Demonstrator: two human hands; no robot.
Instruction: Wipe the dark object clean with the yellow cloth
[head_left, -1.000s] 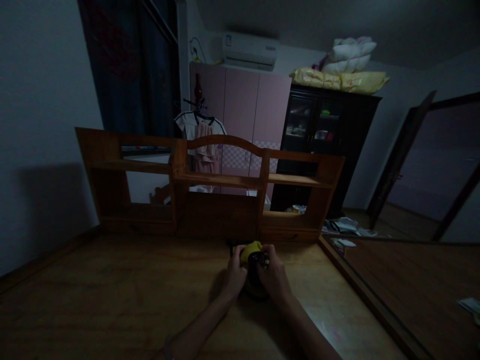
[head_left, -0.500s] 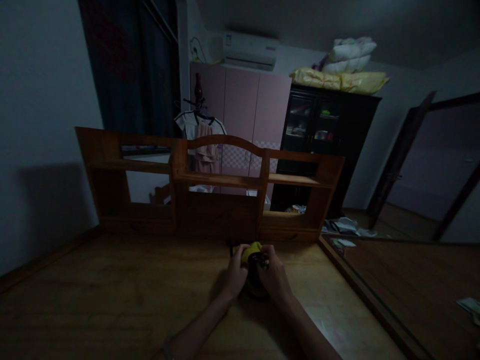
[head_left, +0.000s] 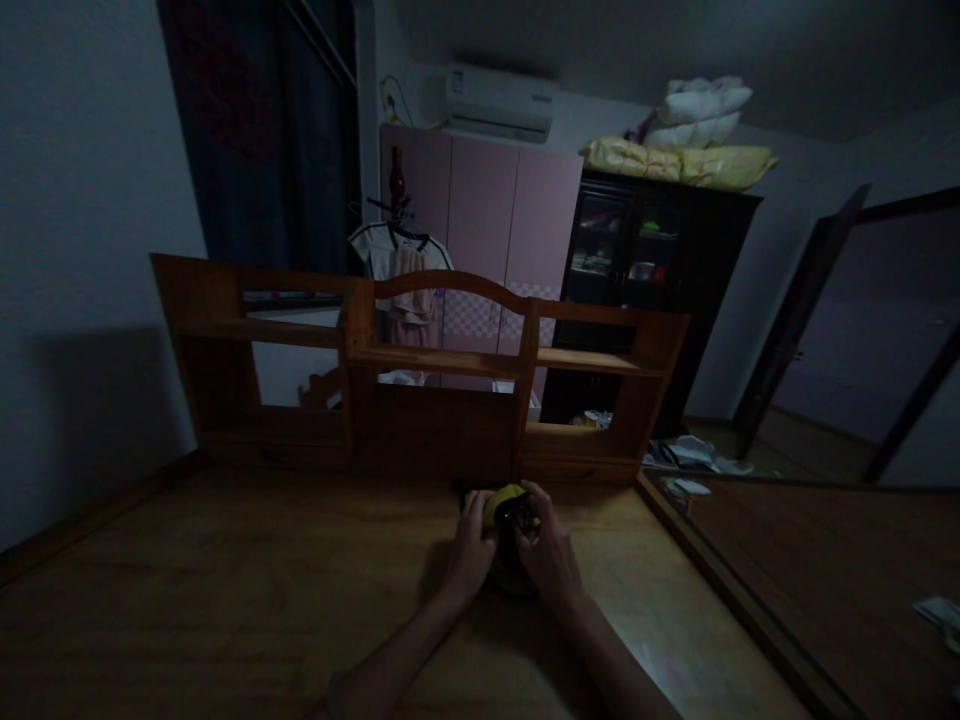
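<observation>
On the wooden desk (head_left: 300, 570), a dark, glossy object (head_left: 510, 545) with a rounded base stands between my two hands; the dim light hides its exact kind. A yellow piece that looks like cloth (head_left: 507, 494) lies over its far upper side. My left hand (head_left: 474, 545) is closed on the left end of the yellow cloth, against the dark object's side. Curled around the right side is my right hand (head_left: 551, 550), its index finger at the cloth's right end and its thumb on the dark object. My fingers partly cover both.
A wooden shelf unit (head_left: 439, 360) with open compartments rises along the desk's far edge. Just behind my left hand lies a small dark item (head_left: 463, 487), too dim to name. The wall (head_left: 97, 300) borders the left, and a raised wooden edge (head_left: 720, 560) runs along the right.
The yellow cloth has gone from bunched up to a flatter, curved band over the dark object. My right fingers have shifted slightly up and left; my left hand has hardly moved.
</observation>
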